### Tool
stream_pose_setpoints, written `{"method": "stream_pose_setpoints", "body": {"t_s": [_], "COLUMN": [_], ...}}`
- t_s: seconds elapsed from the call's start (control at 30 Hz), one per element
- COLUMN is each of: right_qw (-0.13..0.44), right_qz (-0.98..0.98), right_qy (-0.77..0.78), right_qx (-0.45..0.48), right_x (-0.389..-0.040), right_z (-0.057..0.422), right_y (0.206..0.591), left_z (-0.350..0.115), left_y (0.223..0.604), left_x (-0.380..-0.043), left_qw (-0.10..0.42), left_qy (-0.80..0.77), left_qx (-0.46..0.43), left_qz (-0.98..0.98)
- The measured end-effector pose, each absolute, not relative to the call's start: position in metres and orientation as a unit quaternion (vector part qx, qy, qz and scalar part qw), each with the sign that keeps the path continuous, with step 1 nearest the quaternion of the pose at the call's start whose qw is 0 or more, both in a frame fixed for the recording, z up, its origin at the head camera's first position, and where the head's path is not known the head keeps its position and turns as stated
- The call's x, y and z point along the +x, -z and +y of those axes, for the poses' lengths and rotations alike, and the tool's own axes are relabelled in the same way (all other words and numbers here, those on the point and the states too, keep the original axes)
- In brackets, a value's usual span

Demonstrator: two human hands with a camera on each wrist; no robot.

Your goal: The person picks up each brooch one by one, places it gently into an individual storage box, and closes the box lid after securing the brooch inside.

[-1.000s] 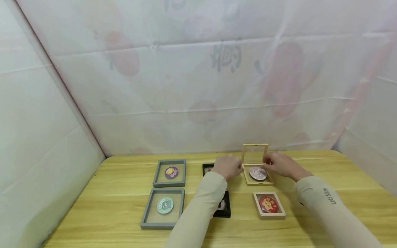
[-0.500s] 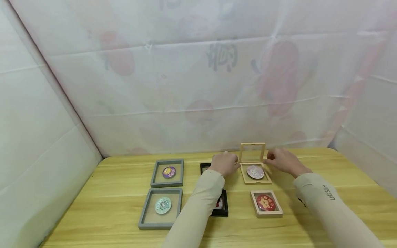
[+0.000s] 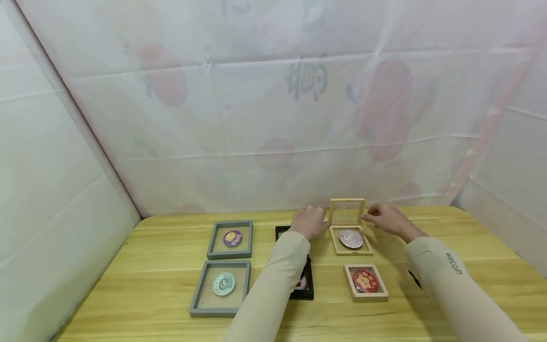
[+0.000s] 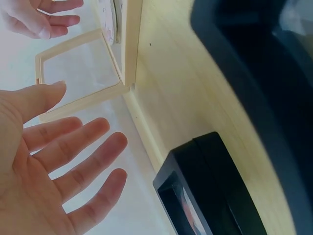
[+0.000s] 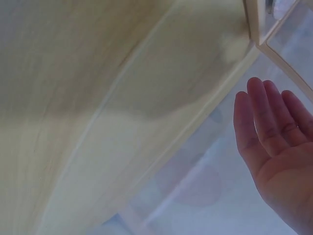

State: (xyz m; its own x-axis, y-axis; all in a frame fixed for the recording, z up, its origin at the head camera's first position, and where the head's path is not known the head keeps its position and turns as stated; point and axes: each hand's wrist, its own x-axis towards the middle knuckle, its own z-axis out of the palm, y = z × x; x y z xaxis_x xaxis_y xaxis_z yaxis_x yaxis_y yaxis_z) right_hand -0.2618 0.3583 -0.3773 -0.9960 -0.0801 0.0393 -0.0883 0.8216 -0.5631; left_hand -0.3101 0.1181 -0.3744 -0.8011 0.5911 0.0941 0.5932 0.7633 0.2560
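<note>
A light wooden hinged display frame (image 3: 364, 253) lies with its clear-windowed lid (image 3: 347, 200) standing upright at the back. In its base sits a round pink-and-white button badge (image 3: 351, 239). My left hand (image 3: 308, 222) is at the lid's left side; in the left wrist view the fingers (image 4: 80, 147) are spread and relaxed, thumb overlapping the lid's rim. My right hand (image 3: 391, 221) is at the lid's right side, its fingers (image 5: 266, 117) nearly straight in the right wrist view, with nothing held in them.
Nearer stands a closed pale frame (image 3: 371, 298) with a red star badge. Two black frames (image 3: 302, 295) are partly hidden by my left arm. Two grey frames (image 3: 212, 311) (image 3: 220, 255) with badges lie at the left. A white printed cloth (image 3: 231, 118) hangs behind the wooden table (image 3: 141, 275).
My right hand has left the badge in the base and moved back to the lid's right side. My left hand has risen slightly along the lid's left side. The badge stays in the base.
</note>
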Motion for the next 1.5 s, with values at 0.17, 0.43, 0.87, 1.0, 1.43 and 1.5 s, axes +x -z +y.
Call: {"method": "stream_pose_setpoints", "body": {"t_s": [0.17, 0.43, 0.87, 1.0, 1.43, 1.5], "right_qw": [-0.011, -0.016, -0.028, -0.028, -0.031, -0.03], "right_qz": [-0.949, -0.944, -0.928, -0.924, -0.913, -0.912], "right_qy": [-0.313, -0.328, -0.373, -0.382, -0.407, -0.408], "right_qx": [0.022, 0.006, 0.002, -0.003, -0.001, 0.002], "right_x": [-0.263, -0.266, -0.271, -0.271, -0.271, -0.271], "right_z": [0.356, 0.351, 0.342, 0.341, 0.351, 0.352], "right_y": [0.373, 0.369, 0.357, 0.356, 0.363, 0.364], "left_z": [0.12, 0.124, 0.134, 0.134, 0.137, 0.137], "left_y": [0.374, 0.372, 0.373, 0.374, 0.382, 0.382], "left_x": [-0.312, -0.314, -0.32, -0.32, -0.318, -0.319], "left_qw": [-0.006, -0.026, -0.05, -0.045, -0.019, -0.02], "left_qy": [0.163, 0.175, 0.17, 0.173, 0.243, 0.256], "left_qx": [-0.31, -0.309, -0.296, -0.293, -0.273, -0.273], "left_qz": [-0.937, -0.934, -0.939, -0.939, -0.931, -0.927]}}
